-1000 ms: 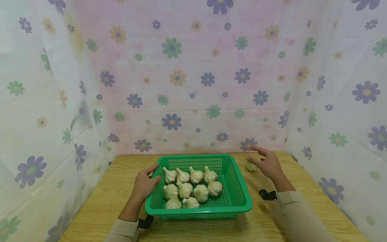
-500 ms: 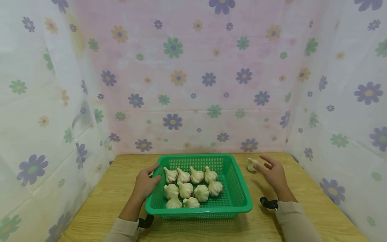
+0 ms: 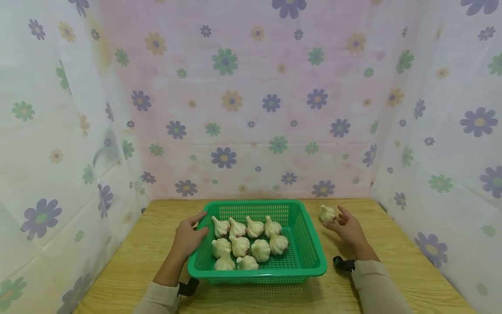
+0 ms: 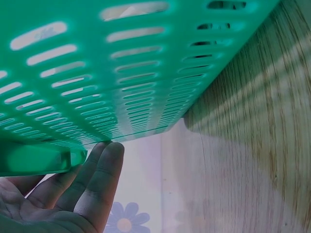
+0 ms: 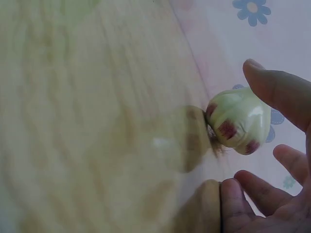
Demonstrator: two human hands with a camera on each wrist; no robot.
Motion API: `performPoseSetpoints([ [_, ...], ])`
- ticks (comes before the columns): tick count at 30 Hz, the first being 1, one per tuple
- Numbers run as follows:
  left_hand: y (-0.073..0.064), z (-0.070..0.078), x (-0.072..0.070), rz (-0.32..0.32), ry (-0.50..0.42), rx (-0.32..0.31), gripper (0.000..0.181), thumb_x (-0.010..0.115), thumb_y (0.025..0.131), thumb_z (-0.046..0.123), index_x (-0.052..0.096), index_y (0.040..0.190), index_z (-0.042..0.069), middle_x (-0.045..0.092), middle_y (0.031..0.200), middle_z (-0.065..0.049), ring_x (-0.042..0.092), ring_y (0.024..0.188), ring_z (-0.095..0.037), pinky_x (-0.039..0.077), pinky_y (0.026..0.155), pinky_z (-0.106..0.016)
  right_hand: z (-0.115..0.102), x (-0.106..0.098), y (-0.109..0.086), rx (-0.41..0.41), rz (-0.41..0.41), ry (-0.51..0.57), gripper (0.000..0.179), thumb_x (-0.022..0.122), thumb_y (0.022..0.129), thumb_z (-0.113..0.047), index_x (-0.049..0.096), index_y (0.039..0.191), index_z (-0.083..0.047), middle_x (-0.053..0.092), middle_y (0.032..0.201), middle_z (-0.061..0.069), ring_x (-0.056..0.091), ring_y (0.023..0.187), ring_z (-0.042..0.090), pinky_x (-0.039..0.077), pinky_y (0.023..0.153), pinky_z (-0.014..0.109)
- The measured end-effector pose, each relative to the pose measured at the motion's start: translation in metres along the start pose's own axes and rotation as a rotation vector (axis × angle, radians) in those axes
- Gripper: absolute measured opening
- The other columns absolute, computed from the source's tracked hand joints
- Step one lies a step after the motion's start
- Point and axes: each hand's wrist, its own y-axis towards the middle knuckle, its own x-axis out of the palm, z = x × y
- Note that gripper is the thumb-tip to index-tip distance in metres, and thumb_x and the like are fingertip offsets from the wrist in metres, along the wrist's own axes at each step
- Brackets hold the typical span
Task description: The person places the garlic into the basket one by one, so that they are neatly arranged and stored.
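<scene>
A green plastic basket (image 3: 256,274) on the table holds several garlic bulbs (image 3: 239,245), pale with purplish marks. My left hand (image 3: 188,237) grips its left rim, thumb over the edge; in the left wrist view, the fingers (image 4: 99,182) reach under the rim along the slotted outer wall. To the right of the basket, a single garlic bulb (image 3: 327,213) rests on the table. Right beside it is my right hand (image 3: 350,230), thumb and fingers spread apart. In the right wrist view that bulb lies between the thumb and the other fingers, not gripped.
The wood-grain table (image 3: 129,261) ends at a flowered cloth backdrop (image 3: 251,170), with more flowered cloth on both sides. A black camera mount (image 3: 344,263) sits below my right wrist, another (image 3: 189,287) by my left.
My right hand has come from above the lone bulb, round to its right side, and lower. The bulb is now more fully in sight. Left hand and basket stay put.
</scene>
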Motion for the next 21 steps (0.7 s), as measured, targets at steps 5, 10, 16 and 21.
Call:
performPoseSetpoints([
  [5, 0.002, -0.001, 0.0, -0.01, -0.003, -0.013, 0.063, 0.062, 0.091, 0.01, 0.054, 0.153, 0.018, 0.04, 0.164, -0.016, 0.06, 0.131, -0.046, 0.051, 0.054, -0.032, -0.003, 0.0, 0.001, 0.02, -0.016, -0.076, 0.108, 0.073, 0.095, -0.044, -0.001, 0.168, -0.016, 0.018, 0.165, 0.037, 0.024, 0.152, 0.053, 0.031, 0.116, 0.066],
  [10, 0.002, -0.003, 0.0, -0.01, -0.001, -0.009, 0.062, 0.062, 0.091, 0.011, 0.055, 0.153, 0.018, 0.04, 0.163, -0.018, 0.06, 0.13, -0.047, 0.053, 0.058, -0.034, -0.01, 0.003, 0.003, 0.021, -0.007, -0.173, 0.103, 0.072, 0.095, -0.043, 0.009, 0.168, -0.007, 0.029, 0.159, 0.039, 0.034, 0.144, 0.056, 0.036, 0.111, 0.068],
  [16, 0.003, -0.003, 0.001, -0.012, -0.002, -0.003, 0.062, 0.062, 0.091, 0.01, 0.054, 0.153, 0.017, 0.04, 0.163, -0.018, 0.059, 0.13, -0.047, 0.054, 0.059, -0.034, -0.014, 0.01, 0.01, 0.008, 0.072, -0.291, 0.094, 0.073, 0.094, -0.04, 0.025, 0.163, 0.002, 0.048, 0.147, 0.038, 0.052, 0.129, 0.053, 0.044, 0.103, 0.065],
  [21, 0.003, -0.004, 0.001, -0.01, 0.0, -0.002, 0.062, 0.062, 0.091, 0.01, 0.054, 0.153, 0.017, 0.041, 0.163, -0.017, 0.058, 0.132, -0.047, 0.054, 0.059, -0.033, -0.016, 0.017, 0.013, 0.007, 0.147, -0.338, 0.083, 0.073, 0.094, -0.032, 0.035, 0.157, 0.006, 0.051, 0.146, 0.036, 0.054, 0.125, 0.054, 0.044, 0.102, 0.065],
])
